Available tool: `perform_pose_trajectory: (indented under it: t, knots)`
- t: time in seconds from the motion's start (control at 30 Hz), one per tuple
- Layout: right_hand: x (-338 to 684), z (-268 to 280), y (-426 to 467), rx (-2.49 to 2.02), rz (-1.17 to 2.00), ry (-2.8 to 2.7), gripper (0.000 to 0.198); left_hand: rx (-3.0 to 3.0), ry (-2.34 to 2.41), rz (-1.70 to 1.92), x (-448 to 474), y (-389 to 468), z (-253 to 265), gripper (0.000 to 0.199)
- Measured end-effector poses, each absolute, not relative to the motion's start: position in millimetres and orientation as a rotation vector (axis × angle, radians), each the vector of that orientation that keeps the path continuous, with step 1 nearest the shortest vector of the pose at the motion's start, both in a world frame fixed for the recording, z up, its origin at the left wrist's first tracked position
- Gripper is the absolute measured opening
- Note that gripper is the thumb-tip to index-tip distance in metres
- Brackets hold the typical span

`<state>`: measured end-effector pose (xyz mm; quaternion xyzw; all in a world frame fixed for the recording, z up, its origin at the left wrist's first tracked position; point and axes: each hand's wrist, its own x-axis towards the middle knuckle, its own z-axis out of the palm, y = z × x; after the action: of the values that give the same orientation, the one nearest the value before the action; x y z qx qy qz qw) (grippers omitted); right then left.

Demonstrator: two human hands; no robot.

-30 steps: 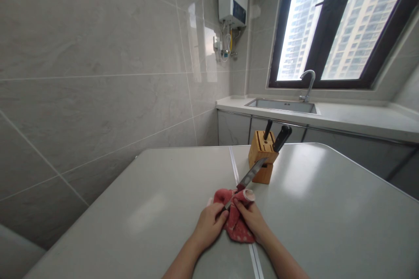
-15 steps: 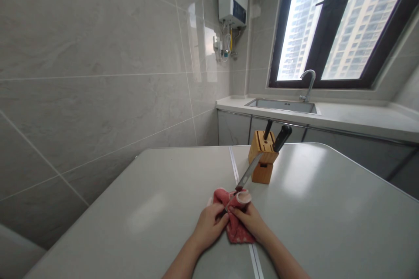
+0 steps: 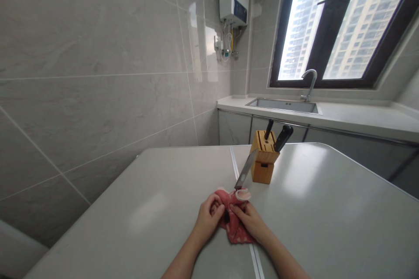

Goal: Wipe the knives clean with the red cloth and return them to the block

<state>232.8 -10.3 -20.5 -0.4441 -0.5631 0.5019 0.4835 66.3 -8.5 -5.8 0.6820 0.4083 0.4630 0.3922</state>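
Note:
A red cloth with a pale underside is bunched around the lower part of a kitchen knife. The knife's blade sticks out of the folds, pointing away from me and to the right. A bit of its dark handle shows between my hands. My left hand is closed, its curled fingers pinching the cloth's left side. On the right side, my right hand grips the cloth with the thumb on top, around the knife. Just beyond the blade tip stands a wooden knife block with two black-handled tools in its slots.
Both forearms rest over a light grey table with a white seam strip running down it. Behind it are a counter with a sink and a faucet. A tiled wall rises on the left.
The blade has turned to show more of its flat face, and its tip has shifted slightly left. My left hand has moved up off the knife handle onto the cloth; my right hand stays nearly still.

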Motion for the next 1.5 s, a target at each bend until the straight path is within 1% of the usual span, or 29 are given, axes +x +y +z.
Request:
perform_pose_trajectory:
  t: [0.33,0.6,0.9,1.03,1.2,1.5]
  knots:
    - [230.9,-13.3,-13.2,-1.137,1.201,-1.426,0.045,1.561,1.005,1.214,66.0,-5.3,-8.8,0.025]
    - [231.3,-16.5,-15.3,-1.163,1.124,-1.58,0.036,1.547,0.967,1.262,66.1,-5.2,-5.0,0.021]
    - [235.7,-8.9,-19.2,-1.268,1.144,-1.674,0.035,1.5,0.943,1.272,66.6,-5.5,-11.2,0.021]
    - [234.1,-4.8,-18.9,-1.23,1.141,-1.673,0.031,1.515,0.911,1.252,66.8,-7.3,-13.3,0.025]
    - [232.6,5.6,-21.5,-1.196,1.189,-1.68,0.029,1.602,0.967,1.223,66.5,-8.9,-11.1,0.032]
    - [232.5,9.3,-23.7,-1.228,1.185,-1.68,0.025,1.661,1.038,1.202,65.6,-7.9,-8.0,0.033]
